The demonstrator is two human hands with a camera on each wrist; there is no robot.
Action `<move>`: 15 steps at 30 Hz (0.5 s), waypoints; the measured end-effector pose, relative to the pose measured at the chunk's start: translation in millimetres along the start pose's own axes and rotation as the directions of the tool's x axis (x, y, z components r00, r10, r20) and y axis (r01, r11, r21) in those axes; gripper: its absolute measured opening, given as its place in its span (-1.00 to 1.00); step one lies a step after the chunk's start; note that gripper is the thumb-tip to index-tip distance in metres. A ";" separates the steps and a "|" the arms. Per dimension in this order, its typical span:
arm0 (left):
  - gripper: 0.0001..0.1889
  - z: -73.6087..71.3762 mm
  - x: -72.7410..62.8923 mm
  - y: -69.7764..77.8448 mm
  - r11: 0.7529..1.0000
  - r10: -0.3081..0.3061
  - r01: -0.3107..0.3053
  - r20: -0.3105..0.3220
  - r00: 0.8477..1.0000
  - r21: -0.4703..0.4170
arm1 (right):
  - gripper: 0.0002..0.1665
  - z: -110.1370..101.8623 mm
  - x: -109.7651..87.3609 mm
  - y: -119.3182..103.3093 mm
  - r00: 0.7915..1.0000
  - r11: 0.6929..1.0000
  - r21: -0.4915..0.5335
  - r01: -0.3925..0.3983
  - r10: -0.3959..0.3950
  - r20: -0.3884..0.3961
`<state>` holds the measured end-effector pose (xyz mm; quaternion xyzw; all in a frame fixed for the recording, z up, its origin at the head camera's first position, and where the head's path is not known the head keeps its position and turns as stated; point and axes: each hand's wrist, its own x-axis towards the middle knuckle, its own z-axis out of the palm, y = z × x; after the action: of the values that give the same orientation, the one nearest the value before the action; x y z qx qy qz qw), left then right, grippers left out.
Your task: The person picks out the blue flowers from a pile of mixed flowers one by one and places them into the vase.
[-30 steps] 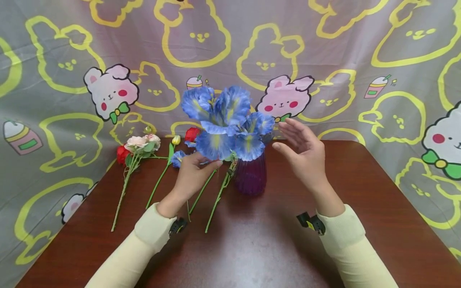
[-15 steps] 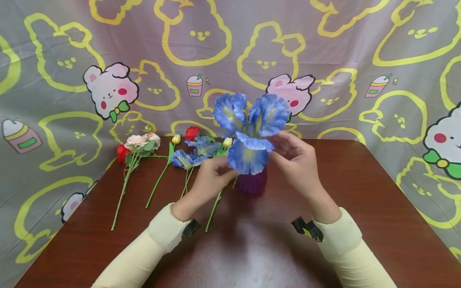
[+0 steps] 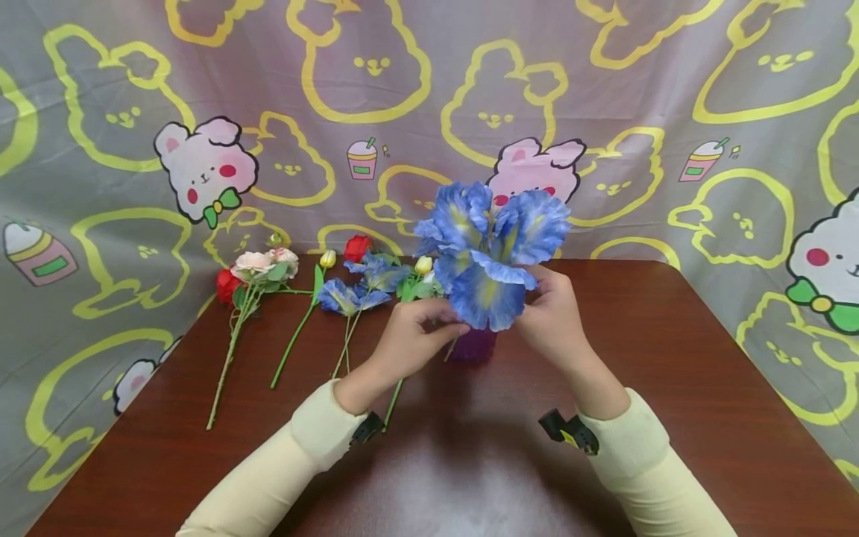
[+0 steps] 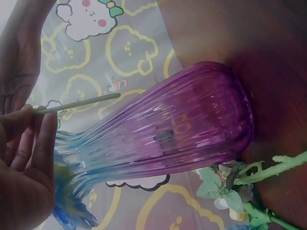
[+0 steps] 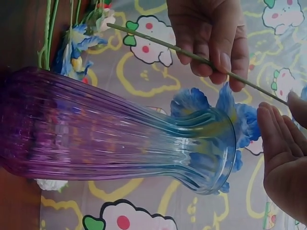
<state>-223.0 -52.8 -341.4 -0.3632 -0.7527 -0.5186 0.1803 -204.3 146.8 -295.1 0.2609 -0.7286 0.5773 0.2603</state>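
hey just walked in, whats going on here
Someone is holding a blue flower beside a vase. The left hand pinches its stem, while the right hand is close to the petals, though whether it grips anything is hard to tell. The stem's free end is still outside the vase. Another blue flower shows at the vase's mouth. More flowers lie on the table, left of the vase in the head view.

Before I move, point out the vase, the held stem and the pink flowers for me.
Vase (image 5: 112,129), right wrist view: middle of its ribbed body.
Held stem (image 5: 158,41), right wrist view: bare stretch near its free end.
Pink flowers (image 3: 253,265), head view: petals of the left bloom.
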 end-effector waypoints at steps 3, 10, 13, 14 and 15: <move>-0.92 1.8 1.4 -0.1 0.999 0.001 0.000 0.025 1.000 -0.044 | -0.89 0.5 0.5 1.4 1.000 1.000 -0.020 -0.006 0.006 -0.015; -0.87 5.5 3.0 0.0 0.995 -0.003 0.008 0.055 0.998 -0.103 | -0.87 0.3 0.8 3.6 0.999 0.999 -0.026 -0.028 0.027 -0.032; -0.86 7.4 3.1 0.4 0.995 -0.009 0.014 0.051 0.999 -0.099 | -0.83 -0.5 0.5 4.8 0.999 0.999 0.000 -0.045 0.045 -0.030; -0.86 8.1 3.1 0.4 0.995 -0.011 0.016 0.052 0.999 -0.099 | -0.82 -0.6 0.3 4.7 0.998 0.999 0.004 -0.050 0.050 -0.031; -0.86 8.7 3.1 0.4 0.995 -0.011 0.016 0.053 0.999 -0.100 | -0.81 -0.8 0.1 5.0 0.998 0.998 0.008 -0.055 0.055 -0.033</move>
<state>-223.8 -43.6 -342.6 -0.3801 -0.7325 -0.5475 0.1386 -207.7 148.6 -298.4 0.2321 -0.7290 0.5911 0.2553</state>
